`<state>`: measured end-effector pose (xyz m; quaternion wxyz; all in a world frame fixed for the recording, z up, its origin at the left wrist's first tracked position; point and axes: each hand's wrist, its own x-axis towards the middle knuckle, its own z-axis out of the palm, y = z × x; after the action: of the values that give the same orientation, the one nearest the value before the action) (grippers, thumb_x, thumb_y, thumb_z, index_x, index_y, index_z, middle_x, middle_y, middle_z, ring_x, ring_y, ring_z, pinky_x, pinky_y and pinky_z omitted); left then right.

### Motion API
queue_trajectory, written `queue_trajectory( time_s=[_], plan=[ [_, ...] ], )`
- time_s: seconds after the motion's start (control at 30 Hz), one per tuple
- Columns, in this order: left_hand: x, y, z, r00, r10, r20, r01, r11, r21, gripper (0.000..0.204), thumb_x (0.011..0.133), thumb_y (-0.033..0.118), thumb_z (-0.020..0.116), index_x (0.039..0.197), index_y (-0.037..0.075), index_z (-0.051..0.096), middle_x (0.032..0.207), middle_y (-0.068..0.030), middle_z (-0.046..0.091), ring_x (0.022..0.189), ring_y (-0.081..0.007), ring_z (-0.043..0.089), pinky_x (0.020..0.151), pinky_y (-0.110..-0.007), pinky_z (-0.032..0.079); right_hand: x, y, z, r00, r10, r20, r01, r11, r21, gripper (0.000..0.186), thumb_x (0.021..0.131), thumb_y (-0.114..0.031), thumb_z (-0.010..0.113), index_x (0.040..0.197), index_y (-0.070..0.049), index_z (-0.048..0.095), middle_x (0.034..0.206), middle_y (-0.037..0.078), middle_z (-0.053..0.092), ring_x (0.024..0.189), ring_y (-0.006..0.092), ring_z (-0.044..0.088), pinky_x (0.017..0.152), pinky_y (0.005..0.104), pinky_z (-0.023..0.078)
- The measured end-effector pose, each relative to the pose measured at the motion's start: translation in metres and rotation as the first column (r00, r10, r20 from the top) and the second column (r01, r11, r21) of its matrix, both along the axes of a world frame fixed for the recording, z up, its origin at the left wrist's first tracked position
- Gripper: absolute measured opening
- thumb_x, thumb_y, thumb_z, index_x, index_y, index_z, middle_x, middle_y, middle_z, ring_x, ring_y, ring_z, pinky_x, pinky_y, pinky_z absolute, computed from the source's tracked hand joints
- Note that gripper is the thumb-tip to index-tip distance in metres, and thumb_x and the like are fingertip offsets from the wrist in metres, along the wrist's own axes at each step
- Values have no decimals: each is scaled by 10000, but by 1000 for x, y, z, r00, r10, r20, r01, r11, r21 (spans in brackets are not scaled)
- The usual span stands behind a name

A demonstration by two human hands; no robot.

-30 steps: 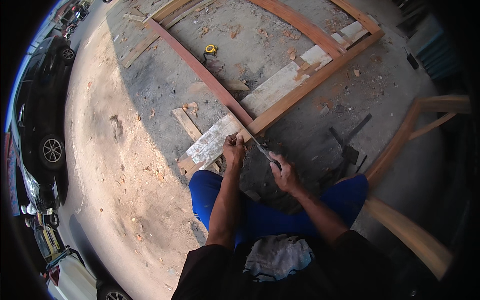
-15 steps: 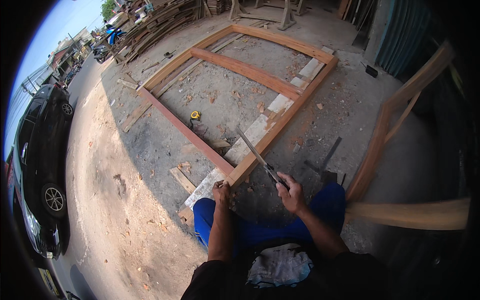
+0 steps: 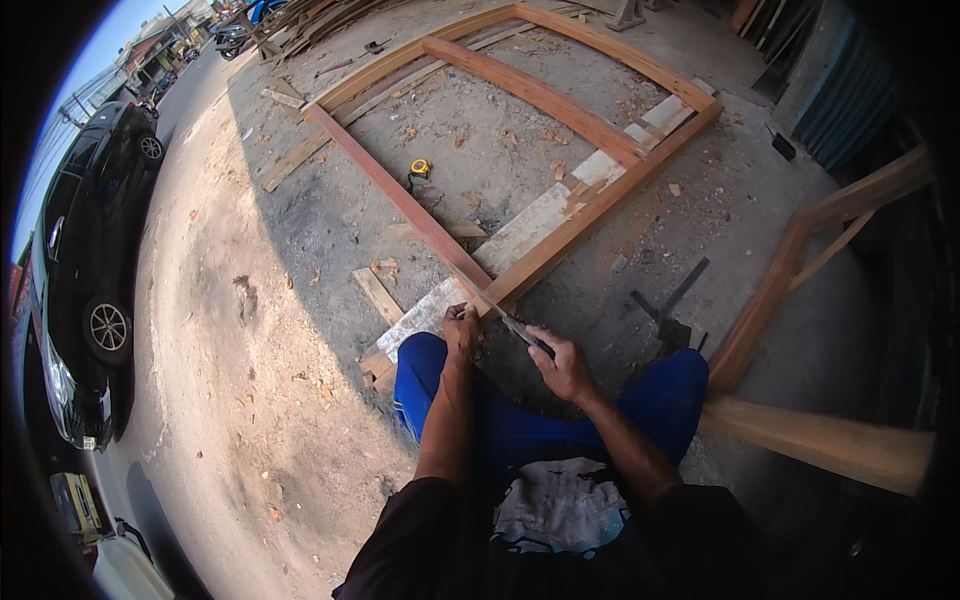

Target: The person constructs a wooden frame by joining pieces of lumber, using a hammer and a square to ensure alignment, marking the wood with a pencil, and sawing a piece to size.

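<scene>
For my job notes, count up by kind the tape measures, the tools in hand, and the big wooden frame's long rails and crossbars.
Tape measure: 1
Tool in right hand: 1
Long rails (left, right): 2
Crossbars (near, middle, far): 3
Total: 7

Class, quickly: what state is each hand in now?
Left hand: curled at the near corner of the wooden frame; whether it grips anything cannot be told.
Right hand: closed, holding a long, thin tool.

Downward head-worn fisheye, rim rather unclear
</scene>
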<state>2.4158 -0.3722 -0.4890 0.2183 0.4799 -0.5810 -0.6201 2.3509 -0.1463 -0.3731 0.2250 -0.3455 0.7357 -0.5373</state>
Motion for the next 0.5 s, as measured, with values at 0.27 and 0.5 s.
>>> queue_trajectory(
  time_s=[0.27,0.5],
  plan=[
    [-5,-1,-14,998,32,-60,-24,990,139,251,953,247,669,1091,38,650,877,-79,701,648,-139,604,567,-304,496,4,10,-26,997,-64,-39,66,996,62,365,962,-160,587,1272,31,618,1211,259,669,1177,380,638,991,393,491],
    [-1,-5,-26,989,-9,147,25,994,-109,277,941,222,676,1117,9,651,965,-141,731,837,-220,683,778,-348,531,9,-8,-45,983,-54,-174,61,998,34,318,980,-161,570,1245,11,609,1157,255,682,1089,408,666,920,434,523]
  ],
)
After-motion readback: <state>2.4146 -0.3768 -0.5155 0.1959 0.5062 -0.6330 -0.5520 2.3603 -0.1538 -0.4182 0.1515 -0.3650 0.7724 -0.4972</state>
